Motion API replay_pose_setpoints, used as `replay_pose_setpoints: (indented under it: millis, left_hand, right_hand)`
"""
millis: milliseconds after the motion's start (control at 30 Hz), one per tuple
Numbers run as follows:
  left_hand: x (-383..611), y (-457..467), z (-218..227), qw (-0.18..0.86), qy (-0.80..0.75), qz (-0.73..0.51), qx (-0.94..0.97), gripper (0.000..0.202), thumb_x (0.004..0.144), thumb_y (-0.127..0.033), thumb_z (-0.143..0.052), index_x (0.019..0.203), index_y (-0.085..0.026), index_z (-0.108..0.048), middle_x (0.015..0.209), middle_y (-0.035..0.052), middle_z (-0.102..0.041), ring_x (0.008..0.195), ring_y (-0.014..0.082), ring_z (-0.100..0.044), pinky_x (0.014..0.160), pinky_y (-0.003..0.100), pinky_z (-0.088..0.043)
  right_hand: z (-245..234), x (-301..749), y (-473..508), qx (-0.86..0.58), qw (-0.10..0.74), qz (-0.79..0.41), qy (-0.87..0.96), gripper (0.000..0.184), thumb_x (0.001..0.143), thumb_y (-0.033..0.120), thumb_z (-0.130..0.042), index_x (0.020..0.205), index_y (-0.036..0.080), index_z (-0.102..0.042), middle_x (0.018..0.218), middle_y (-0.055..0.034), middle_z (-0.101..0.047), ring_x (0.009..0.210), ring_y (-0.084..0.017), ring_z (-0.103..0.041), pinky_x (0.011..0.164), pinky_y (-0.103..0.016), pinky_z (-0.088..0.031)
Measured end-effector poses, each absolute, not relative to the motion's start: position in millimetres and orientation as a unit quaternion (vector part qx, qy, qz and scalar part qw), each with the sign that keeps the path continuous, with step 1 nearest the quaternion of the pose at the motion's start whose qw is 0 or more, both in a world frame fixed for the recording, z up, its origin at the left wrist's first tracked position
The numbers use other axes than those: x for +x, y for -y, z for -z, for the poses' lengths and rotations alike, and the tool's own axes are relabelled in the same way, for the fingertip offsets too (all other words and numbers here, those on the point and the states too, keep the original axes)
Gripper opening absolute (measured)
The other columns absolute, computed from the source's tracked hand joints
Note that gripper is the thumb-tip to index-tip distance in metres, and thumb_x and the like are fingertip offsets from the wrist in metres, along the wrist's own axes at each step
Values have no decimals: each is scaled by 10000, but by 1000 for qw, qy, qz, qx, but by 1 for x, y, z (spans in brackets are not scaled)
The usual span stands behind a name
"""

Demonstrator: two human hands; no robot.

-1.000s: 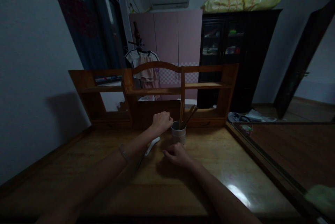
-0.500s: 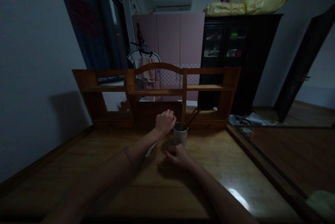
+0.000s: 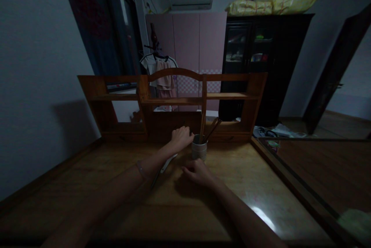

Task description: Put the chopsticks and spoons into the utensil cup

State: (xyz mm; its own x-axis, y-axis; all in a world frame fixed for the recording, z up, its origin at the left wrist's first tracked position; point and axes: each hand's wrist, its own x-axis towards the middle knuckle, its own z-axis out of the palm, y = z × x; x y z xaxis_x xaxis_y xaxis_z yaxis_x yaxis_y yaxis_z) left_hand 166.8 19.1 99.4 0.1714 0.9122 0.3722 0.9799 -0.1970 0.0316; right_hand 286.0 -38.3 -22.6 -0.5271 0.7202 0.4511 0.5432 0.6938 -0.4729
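Observation:
A small pale cup [image 3: 199, 150] stands on the wooden desk [image 3: 232, 178] in front of the shelf unit, with several dark chopsticks [image 3: 209, 129] leaning out of it. My left hand [image 3: 181, 137] hovers at the cup's left rim, fingers curled together; whether anything is in them I cannot make out. My right hand [image 3: 197, 171] rests on the desk just in front of the cup, fingers bent under. A white spoon [image 3: 167, 163] lies on the desk, partly hidden under my left forearm.
A low wooden shelf unit [image 3: 171, 101] runs along the desk's back edge. A wall stands at the left. A dark tabletop [image 3: 324, 170] adjoins on the right. Wardrobes and a dark cabinet fill the room behind.
My left hand rose slightly beside the cup, then came back down to its rim. My right hand stayed put on the desk. The view shifted a little.

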Motion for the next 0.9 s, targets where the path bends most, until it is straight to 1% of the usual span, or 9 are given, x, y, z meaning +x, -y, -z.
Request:
replay_pose_setpoints:
  millis: [133, 200, 333, 467, 667, 800, 900]
  left_hand:
    - [164, -19, -105, 99, 626, 171, -755, 440, 884, -518, -423, 1097, -181, -610, 1114, 126, -648, 987, 282, -638, 821, 370, -485]
    - [160, -20, -107, 89, 617, 180, -761, 398, 881, -491, -453, 1081, -189, -617, 1095, 118, -662, 976, 274, -644, 810, 357, -486]
    - [154, -26, -110, 69, 602, 182, -775, 273, 884, -381, -488, 1023, -217, -656, 1016, 89, -699, 968, 255, -655, 778, 323, -486]
    - [156, -34, -111, 61, 595, 194, -778, 275, 890, -395, -495, 1023, -224, -664, 1023, 85, -704, 987, 248, -651, 786, 315, -484]
    - [159, -44, -112, 41, 581, 215, -784, 299, 852, -420, -560, 1044, -212, -658, 1001, 87, -704, 946, 243, -658, 772, 316, -490]
    - [153, -47, -113, 24, 557, 232, -797, 280, 832, -331, -610, 1073, -197, -655, 1021, 83, -700, 930, 208, -657, 773, 286, -488]
    - [151, -51, -112, 14, 534, 247, -809, 219, 823, -234, -623, 1025, -175, -681, 1019, 78, -704, 937, 187, -652, 793, 263, -482]
  right_hand:
    - [20, 287, 40, -365, 319, -141, 863, 393, 920, 328, -491, 583, 135, -548, 521, 23, -476, 487, -69, -383, 518, -238, -224]
    - [19, 287, 41, -365, 317, -143, 864, 399, 922, 333, -487, 581, 136, -550, 517, 26, -467, 487, -70, -373, 518, -239, -226]
    - [17, 287, 42, -369, 313, -147, 862, 402, 924, 333, -484, 584, 135, -565, 519, 25, -466, 486, -73, -370, 510, -240, -222]
    - [18, 286, 41, -373, 310, -151, 862, 408, 926, 336, -479, 583, 133, -565, 522, 25, -465, 488, -73, -371, 509, -237, -226]
    - [19, 285, 39, -377, 310, -150, 860, 419, 924, 351, -473, 572, 134, -536, 517, 31, -439, 499, -72, -360, 520, -237, -224]
    - [19, 286, 39, -372, 306, -157, 862, 412, 924, 347, -471, 576, 136, -535, 530, 32, -453, 499, -71, -366, 516, -233, -229]
    - [19, 286, 39, -372, 306, -162, 861, 406, 922, 343, -474, 579, 136, -538, 536, 32, -456, 499, -71, -367, 508, -231, -232]
